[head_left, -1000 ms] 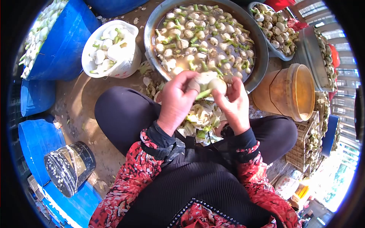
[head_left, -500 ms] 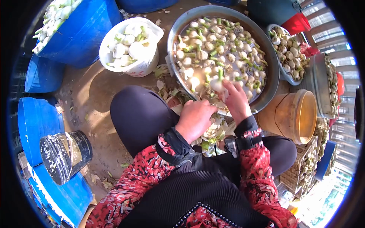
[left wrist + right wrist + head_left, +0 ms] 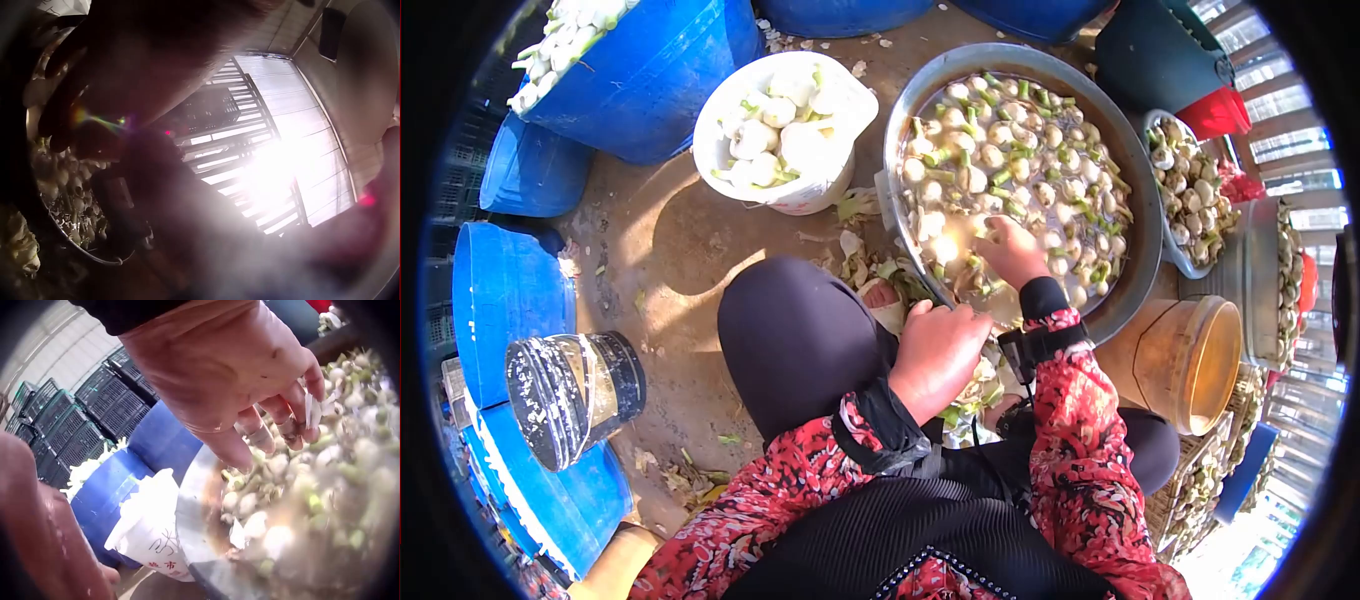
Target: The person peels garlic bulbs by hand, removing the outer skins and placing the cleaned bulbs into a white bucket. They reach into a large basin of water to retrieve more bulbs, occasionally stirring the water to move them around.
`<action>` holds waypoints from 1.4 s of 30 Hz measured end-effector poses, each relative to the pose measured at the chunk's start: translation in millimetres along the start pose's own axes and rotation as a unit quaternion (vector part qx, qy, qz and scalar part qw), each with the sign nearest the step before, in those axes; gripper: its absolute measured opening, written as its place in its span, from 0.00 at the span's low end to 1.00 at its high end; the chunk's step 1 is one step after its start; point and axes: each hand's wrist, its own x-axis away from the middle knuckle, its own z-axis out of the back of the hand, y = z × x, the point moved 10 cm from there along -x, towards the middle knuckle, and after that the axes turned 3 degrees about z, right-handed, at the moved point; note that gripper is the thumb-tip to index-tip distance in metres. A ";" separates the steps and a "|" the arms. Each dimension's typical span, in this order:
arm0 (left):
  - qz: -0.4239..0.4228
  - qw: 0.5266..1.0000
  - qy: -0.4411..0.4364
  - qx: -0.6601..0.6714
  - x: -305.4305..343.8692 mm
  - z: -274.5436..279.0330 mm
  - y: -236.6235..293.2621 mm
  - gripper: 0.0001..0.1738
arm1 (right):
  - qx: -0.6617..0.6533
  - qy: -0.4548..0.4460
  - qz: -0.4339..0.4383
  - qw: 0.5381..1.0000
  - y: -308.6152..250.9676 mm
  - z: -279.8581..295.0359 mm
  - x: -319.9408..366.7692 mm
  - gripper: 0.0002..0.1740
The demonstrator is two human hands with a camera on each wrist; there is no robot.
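Note:
My right hand reaches over the near part of a wide metal basin, full of garlic bulbs with short green stalks in brown water. In the right wrist view its fingers are loosely bent above the bulbs. A scrap of white skin clings to them, and some fingers wear wrappings. My left hand is curled just outside the basin's near rim, above a heap of peeled leaves. I cannot tell whether it holds anything; its palm side is hidden and the left wrist view is dark.
A white bucket of cleaned bulbs stands left of the basin. Large blue tubs are at the left and back. On the right are a tub of bulbs, a yellowish bucket and a slatted fence. A speckled black bucket stands near left.
Both hands were together on a bulb; then my right hand carried it over the basin. Now that hand reaches farther in, and no bulb shows in it. The head view has shifted leftward.

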 end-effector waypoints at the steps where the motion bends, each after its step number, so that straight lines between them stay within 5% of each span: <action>1: 0.001 1.000 -0.002 -0.002 -2.4 2.4 1.1 0.08 | -0.051 -0.062 -0.011 0.997 -0.2 -18.8 -9.6 0.31; 3: 0.055 0.990 0.129 0.019 -6.6 34.0 -8.9 0.05 | -0.058 -0.311 -0.108 0.943 4.2 -75.4 -5.4 0.36; 4: 0.060 0.983 0.160 0.066 -8.8 48.2 -9.3 0.04 | -0.021 -0.251 -0.069 0.965 -0.8 -88.3 -14.5 0.38; 7: 0.053 0.964 0.213 0.149 -10.0 71.1 -10.7 0.06 | 0.045 -0.310 -0.039 0.949 7.0 -125.6 -14.4 0.28; 8: 0.062 0.956 0.185 0.220 -11.3 69.5 -12.9 0.06 | 0.293 -0.335 0.178 0.878 12.6 -182.5 -20.7 0.22; 9: 0.062 0.956 0.181 0.224 -11.1 67.4 -13.5 0.06 | 0.255 -0.335 0.196 0.886 -8.4 -144.9 -6.7 0.20; 11: 0.081 0.923 0.135 0.350 -12.6 53.2 -18.1 0.06 | -0.162 -0.315 0.086 0.931 39.7 -139.4 -7.5 0.16; 12: 0.068 0.924 0.140 0.348 -13.3 54.7 -16.6 0.08 | -0.353 -0.257 0.000 0.900 22.9 -96.3 9.4 0.14; 13: 0.068 0.927 0.135 0.344 -13.1 52.4 -18.5 0.07 | -0.494 -0.206 -0.175 0.826 32.5 -79.5 29.6 0.12; 15: 0.026 0.918 0.210 0.336 -12.7 61.0 -20.1 0.12 | -0.579 -0.171 -0.182 0.776 5.3 -26.1 59.5 0.10; 17: 0.084 0.901 0.230 0.359 -9.5 57.3 -31.8 0.27 | -0.579 -0.084 -0.139 0.799 -17.9 27.8 87.5 0.09; 20: 0.109 0.790 0.198 0.569 -14.6 19.6 -38.6 0.30 | -0.529 -0.023 -0.062 0.846 -38.8 64.4 121.0 0.14; 21: 0.110 0.790 0.193 0.571 -13.8 17.7 -38.3 0.30 | -0.529 -0.021 -0.067 0.846 -38.6 66.4 127.9 0.14; 23: 0.102 0.802 0.082 0.583 -19.8 0.6 -25.0 0.29 | -0.386 0.095 -0.020 0.917 -33.2 97.0 139.9 0.14; 25: 0.059 0.864 0.127 0.484 -19.2 22.5 -12.0 0.27 | -0.493 0.122 -0.118 0.853 -25.5 94.4 157.7 0.19; 28: 0.056 0.869 0.116 0.477 -17.5 21.9 -8.1 0.25 | -0.580 0.103 -0.071 0.805 -37.7 83.5 159.8 0.30; 31: 0.065 0.863 0.078 0.494 -15.5 24.7 -6.4 0.20 | -0.603 0.104 -0.049 0.790 -41.0 87.6 168.1 0.30; 33: 0.034 0.953 0.124 0.274 -12.6 49.5 5.1 0.14 | -0.607 0.118 -0.039 0.785 -40.5 83.6 170.2 0.29; 36: 0.028 0.968 0.132 0.211 -10.7 48.3 10.3 0.10 | -0.391 0.221 -0.001 0.893 -41.1 107.8 181.0 0.25; 39: 0.020 0.981 0.143 0.132 -9.8 48.3 13.7 0.08 | -0.303 0.226 0.009 0.926 -57.9 120.2 186.8 0.25; 41: 0.004 0.982 0.165 0.093 -10.0 51.9 17.6 0.07 | -0.309 0.229 0.006 0.923 -56.2 115.3 188.2 0.25; 42: 0.004 0.981 0.169 0.098 -10.0 52.7 17.2 0.06 | -0.441 0.193 -0.043 0.875 -45.0 100.4 186.3 0.25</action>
